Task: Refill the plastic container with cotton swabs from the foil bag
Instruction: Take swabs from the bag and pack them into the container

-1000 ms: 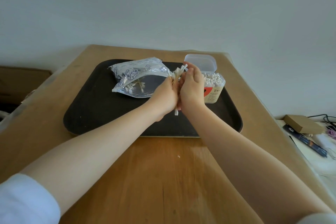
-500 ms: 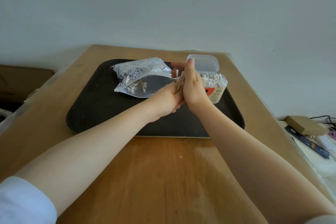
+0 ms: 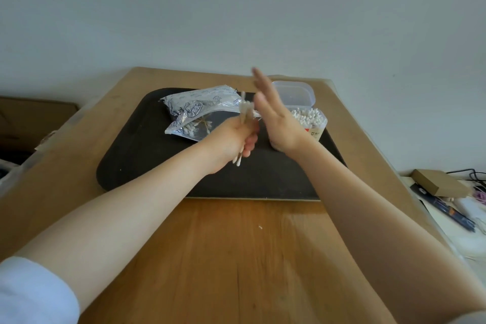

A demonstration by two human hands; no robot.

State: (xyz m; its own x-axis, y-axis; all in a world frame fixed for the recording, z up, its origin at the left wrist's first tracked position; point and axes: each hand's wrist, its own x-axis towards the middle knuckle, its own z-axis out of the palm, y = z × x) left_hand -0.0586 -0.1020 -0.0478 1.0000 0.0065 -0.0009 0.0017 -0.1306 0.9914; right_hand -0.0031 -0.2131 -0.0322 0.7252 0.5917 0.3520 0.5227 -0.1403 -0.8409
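Upright, one swab bundle point(image 3: 246, 113) fills one left hand point(image 3: 231, 139).

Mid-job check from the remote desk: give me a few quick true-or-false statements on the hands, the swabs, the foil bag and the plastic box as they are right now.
1. The left hand grips a bunch of white-tipped cotton swabs. True.
2. The right hand pinches a swab. False: its fingers are straight and hold nothing.
3. The clear plastic container has its hinged lid shut. False: the lid stands open behind it and swabs show inside.
4. The silver foil bag lies on the dark rectangular tray. True.
5. The container stands on the bare wooden table, off the tray. False: it stands on the tray's far right part.
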